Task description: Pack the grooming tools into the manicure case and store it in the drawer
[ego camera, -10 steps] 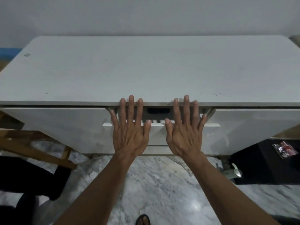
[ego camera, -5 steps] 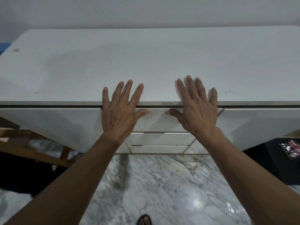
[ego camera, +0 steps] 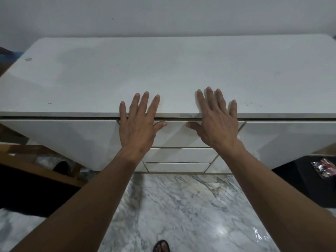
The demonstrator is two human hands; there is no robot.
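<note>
The white cabinet's top drawer [ego camera: 179, 134] sits flush with the cabinet front, closed. My left hand [ego camera: 139, 124] and my right hand [ego camera: 214, 122] lie flat with fingers spread, over the front edge of the cabinet top [ego camera: 163, 73] and the drawer's upper face. Both thumbs rest against the drawer front. Neither hand holds anything. The manicure case and the grooming tools are not in view. Two lower drawers [ego camera: 179, 155] below are also closed.
Closed white cabinet doors [ego camera: 60, 137] flank the drawers on both sides. A wooden frame [ego camera: 38, 166] and a dark object stand at the lower left. A shiny red-and-silver packet [ego camera: 324, 168] lies on a dark surface at the right. Marble floor [ego camera: 178, 206] lies below.
One second ago the top drawer stood partly out with a dark object inside; both hands have pushed it in, and it is now flush. The hands have since slid up over the cabinet edge.
</note>
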